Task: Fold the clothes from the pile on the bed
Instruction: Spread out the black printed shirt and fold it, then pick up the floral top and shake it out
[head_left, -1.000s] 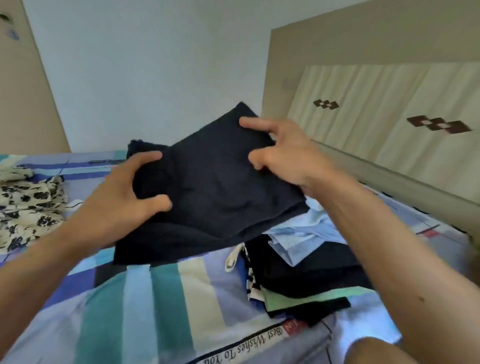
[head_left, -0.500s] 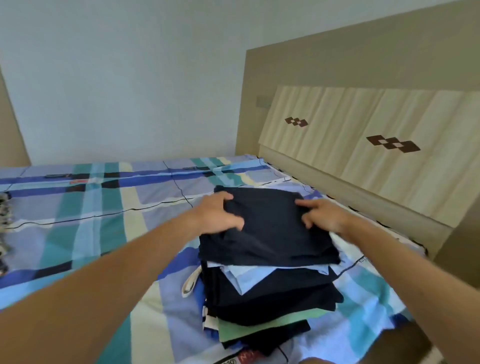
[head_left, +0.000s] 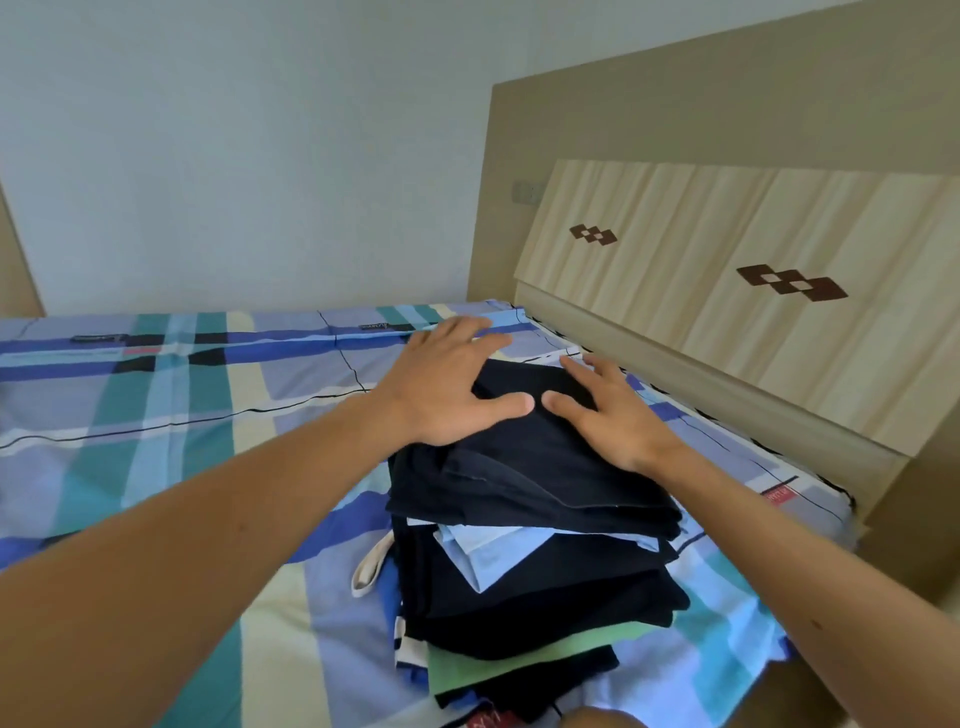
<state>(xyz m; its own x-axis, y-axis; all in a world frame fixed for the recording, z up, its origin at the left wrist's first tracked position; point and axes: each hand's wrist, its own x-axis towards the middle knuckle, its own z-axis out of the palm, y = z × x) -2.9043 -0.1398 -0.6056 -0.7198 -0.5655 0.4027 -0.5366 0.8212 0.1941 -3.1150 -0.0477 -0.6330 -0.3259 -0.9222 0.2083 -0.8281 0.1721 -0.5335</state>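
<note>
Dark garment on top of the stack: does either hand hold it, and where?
Nothing is held. The left hand and right hand rest flat on the dark garment.

Illumination is bright, soft and even; source not in view. The wall (head_left: 234, 156) carries a cool bluish cast. Exposure balanced. Faint shadow only under the stack of folded clothes (head_left: 535, 587). Wide-angle distortion bows the headboard (head_left: 727, 249) lines toward the edges. Centre sharp; corners slightly soft.
</note>
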